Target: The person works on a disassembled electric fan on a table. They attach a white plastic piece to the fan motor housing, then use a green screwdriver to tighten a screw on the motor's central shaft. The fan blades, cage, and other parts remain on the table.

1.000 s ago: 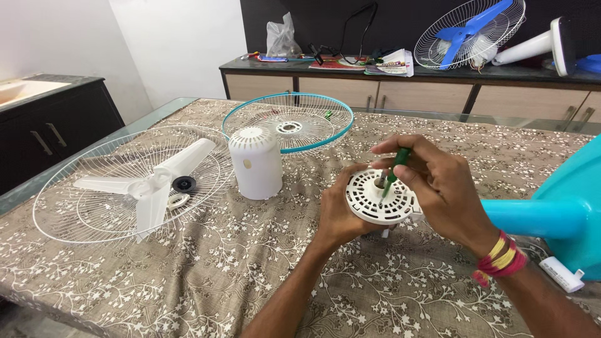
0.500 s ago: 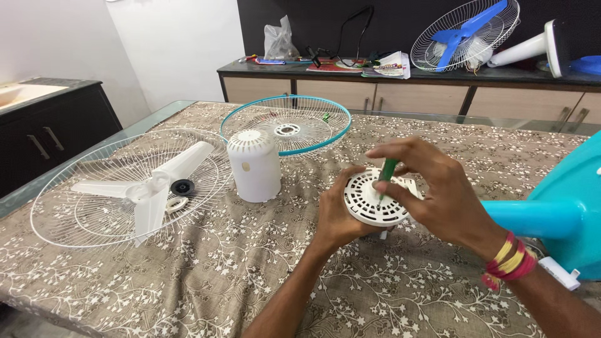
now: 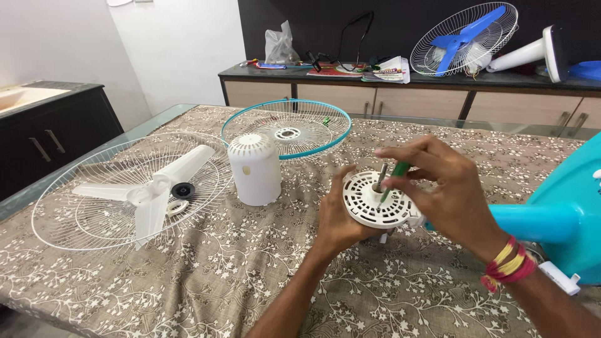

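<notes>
Where the fingers meet: right hand [image 3: 454,194] pinched on the green-handled screwdriver [image 3: 395,174], tip in the motor housing [image 3: 377,200].
Left hand [image 3: 338,219]: fingers wrapped under the housing, centre of frame, above the tabletop [image 3: 188,281].
Handling: likely rigid, vented plastic; grip the rim, not the ribs.
Screwdriver: slim, probably slippery.
Nearby: white cover [image 3: 255,168], centre left.

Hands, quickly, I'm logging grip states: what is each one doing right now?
Left hand: closed around the round white fan motor housing, steadying it.
Right hand: closed, pinching a green-handled screwdriver whose tip meets the housing.
</notes>
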